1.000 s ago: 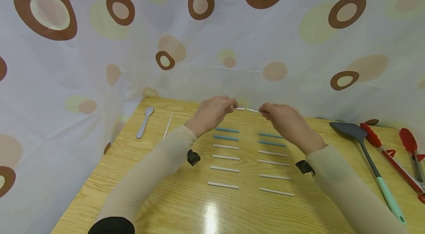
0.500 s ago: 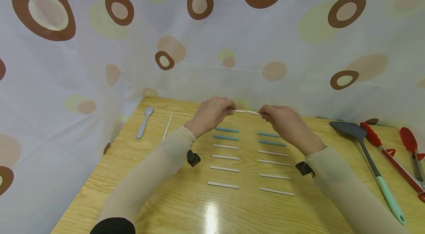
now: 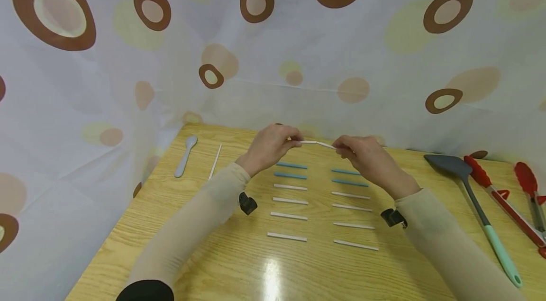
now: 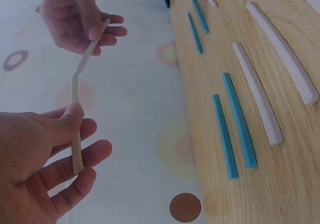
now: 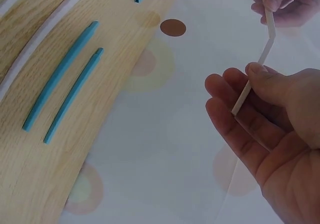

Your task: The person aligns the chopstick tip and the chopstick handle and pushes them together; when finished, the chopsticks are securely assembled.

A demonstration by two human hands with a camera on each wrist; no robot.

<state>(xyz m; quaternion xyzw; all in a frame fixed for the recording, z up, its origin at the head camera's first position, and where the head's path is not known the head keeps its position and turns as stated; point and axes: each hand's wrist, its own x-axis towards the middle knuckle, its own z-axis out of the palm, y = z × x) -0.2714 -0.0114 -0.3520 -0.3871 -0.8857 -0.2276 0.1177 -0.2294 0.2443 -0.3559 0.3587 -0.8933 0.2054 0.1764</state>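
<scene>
Over the far edge of the table, my left hand [image 3: 273,147] pinches a white stick [image 4: 75,91] between thumb and fingers. My right hand [image 3: 368,159] pinches a second, similar white stick [image 5: 267,51] in the same way. The inner ends of both sticks meet between the hands at a slight angle, making a shallow bend. Below the hands, two columns of short sticks lie on the wooden table: blue sticks [image 3: 290,176] at the far end of each column, several white sticks [image 3: 287,237] nearer. The blue ones have a narrower tip at one end.
A grey spoon [image 3: 186,156] and a longer white stick [image 3: 215,161] lie on the left of the table [image 3: 239,268]. To the right rest a dark spatula [image 3: 473,196] with a green handle and red-tipped tongs [image 3: 503,201]. A patterned curtain [image 3: 277,45] hangs behind the table.
A second ago a small gap showed between the two held sticks; their ends now meet. Both hands have stayed nearly in place, the right a little lower.
</scene>
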